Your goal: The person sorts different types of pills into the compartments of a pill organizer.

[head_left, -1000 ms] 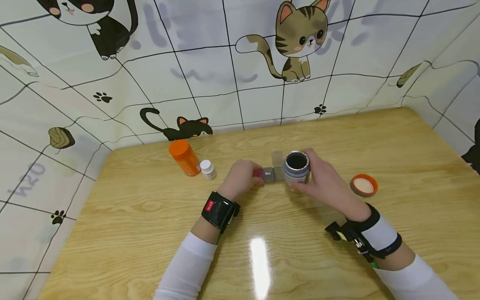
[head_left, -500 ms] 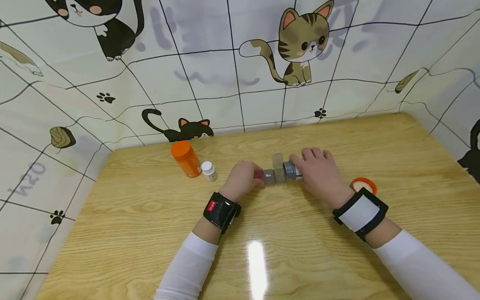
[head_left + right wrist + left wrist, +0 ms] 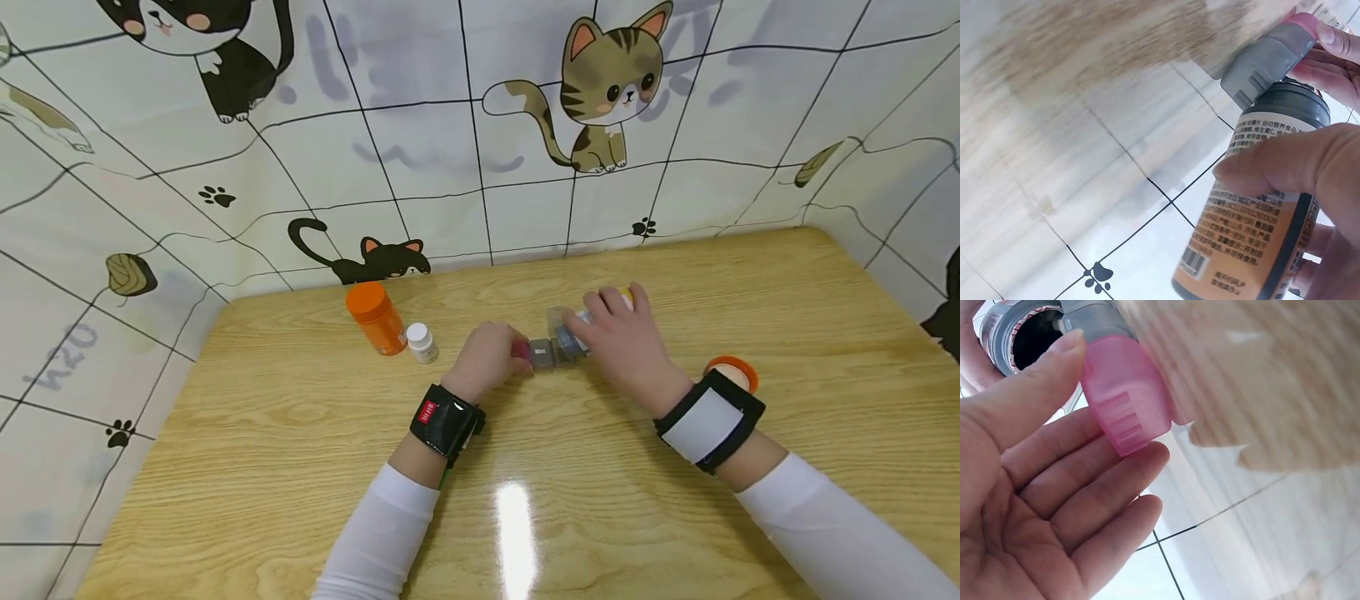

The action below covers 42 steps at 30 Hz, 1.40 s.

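Note:
My left hand (image 3: 486, 358) pinches the pink end compartment (image 3: 1125, 394) of a small pill organizer (image 3: 542, 354), with thumb above and fingers below. Next to the pink part is a grey compartment with small lettering, then a see-through grey one with its lid up. My right hand (image 3: 626, 354) grips a supplement bottle (image 3: 1241, 237) with an orange-and-white label and dark grey neck. The bottle is tilted, its uncapped mouth against the organizer's open right end. In the left wrist view, the bottle's inside (image 3: 1032, 337) looks dark within a torn foil rim; its contents cannot be made out.
An orange-rimmed cap (image 3: 733, 372) lies on the wooden table (image 3: 300, 467), right of my right hand. An orange bottle (image 3: 375, 321) and a small white bottle (image 3: 422, 343) stand at the back left. A cat-printed sheet (image 3: 420, 150) rises behind the table.
My right hand has tipped the bottle from nearly upright onto its side, mouth leftward, then raised its base toward the back. My left hand keeps its hold on the pill organizer.

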Motion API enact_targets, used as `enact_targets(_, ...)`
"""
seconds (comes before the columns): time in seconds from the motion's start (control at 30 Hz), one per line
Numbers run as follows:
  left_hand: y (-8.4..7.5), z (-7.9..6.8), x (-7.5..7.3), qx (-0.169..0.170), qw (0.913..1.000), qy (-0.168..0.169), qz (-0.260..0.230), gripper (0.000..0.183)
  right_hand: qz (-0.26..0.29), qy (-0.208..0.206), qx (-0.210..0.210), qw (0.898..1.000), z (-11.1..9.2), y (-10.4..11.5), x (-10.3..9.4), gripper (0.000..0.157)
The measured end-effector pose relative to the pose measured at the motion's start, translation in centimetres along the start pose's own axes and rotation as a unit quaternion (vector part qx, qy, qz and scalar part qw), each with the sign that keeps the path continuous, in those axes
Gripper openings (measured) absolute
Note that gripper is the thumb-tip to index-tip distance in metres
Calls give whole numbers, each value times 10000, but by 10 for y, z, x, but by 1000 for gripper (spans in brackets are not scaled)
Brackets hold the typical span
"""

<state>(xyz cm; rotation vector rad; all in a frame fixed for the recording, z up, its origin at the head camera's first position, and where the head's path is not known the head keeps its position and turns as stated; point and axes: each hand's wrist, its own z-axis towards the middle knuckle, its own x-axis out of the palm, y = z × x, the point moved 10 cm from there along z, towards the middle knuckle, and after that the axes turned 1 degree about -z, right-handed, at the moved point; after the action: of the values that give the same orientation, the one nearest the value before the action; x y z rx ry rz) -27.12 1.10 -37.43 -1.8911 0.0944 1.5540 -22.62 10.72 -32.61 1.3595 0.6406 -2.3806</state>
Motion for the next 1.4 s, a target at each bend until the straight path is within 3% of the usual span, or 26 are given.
enact_targets(0.33,4,-1,2,-125,9999,39,-39,35,-256,-415,-270,9984,3,8,-2,30)
enact_targets(0.67,3,1,2,-38,10000,-18,7,33,-455,-536,-543,9960,5,15,-2,34)
enact_targets(0.93,3,3,3,-56,10000,-5,-61,27,-825,-669,-893,9903,8,24,-3,28)
enact_targets(1.4,3,2,1,-106,9999,-8,-110,31,-127,-385,-356,9985,6,8,1,36)
